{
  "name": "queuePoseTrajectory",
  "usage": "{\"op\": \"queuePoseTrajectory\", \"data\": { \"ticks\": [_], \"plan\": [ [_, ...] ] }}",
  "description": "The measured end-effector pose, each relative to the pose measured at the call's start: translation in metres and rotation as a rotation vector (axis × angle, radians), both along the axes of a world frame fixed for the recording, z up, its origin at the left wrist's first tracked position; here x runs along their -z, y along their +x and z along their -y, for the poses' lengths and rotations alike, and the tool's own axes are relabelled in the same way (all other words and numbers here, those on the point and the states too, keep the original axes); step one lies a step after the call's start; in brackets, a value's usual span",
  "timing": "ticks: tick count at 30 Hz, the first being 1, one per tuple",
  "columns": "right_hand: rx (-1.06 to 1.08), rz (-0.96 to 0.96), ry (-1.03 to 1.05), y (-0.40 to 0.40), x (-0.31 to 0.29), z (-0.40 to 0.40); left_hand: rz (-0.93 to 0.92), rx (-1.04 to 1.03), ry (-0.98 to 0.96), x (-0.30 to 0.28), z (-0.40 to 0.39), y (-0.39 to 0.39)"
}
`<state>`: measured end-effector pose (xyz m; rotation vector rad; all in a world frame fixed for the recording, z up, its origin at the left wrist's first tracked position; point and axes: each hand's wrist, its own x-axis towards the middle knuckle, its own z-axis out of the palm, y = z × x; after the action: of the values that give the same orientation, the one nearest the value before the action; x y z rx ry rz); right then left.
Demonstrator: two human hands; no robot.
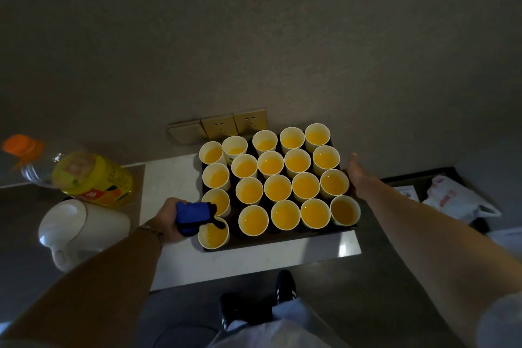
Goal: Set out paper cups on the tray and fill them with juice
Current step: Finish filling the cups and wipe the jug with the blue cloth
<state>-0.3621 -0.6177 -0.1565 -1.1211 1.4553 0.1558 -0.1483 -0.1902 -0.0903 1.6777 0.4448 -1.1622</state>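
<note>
**Both hands on the tray, 20 cups full**

The left hand [169, 220] is closed around a blue object [195, 217] at the tray's [282, 240] near-left corner, right against the nearest paper cup [213, 233]. Between the hands sit 20 paper cups of orange juice. The right hand [357, 178] presses the tray's far side, thumb up; its finger grip is hidden. Beyond the left hand, the juice bottle [90, 178] lies beside a white kettle [79, 229].

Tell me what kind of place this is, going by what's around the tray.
Probably a hotel or guest room, though that is a guess: a small white counter against a plain wall, beige wall sockets just above it, and a white kettle beside the tray.
</note>
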Motion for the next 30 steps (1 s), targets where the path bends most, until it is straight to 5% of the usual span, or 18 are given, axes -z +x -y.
{"op": "queuePoseTrajectory", "data": {
  "ticks": [6, 11, 30],
  "plan": [
    [0.013, -0.003, 0.001, 0.005, 0.011, 0.004, -0.016, -0.08, 0.033, 0.007, -0.002, 0.002],
    [-0.006, -0.019, -0.03, 0.0, 0.077, 0.041, -0.1, -0.111, -0.035, 0.01, -0.001, 0.002],
    [0.013, -0.02, -0.04, 0.006, 0.006, 0.0, -0.135, -0.123, -0.111, 0.019, -0.01, 0.007]
  ]
}}
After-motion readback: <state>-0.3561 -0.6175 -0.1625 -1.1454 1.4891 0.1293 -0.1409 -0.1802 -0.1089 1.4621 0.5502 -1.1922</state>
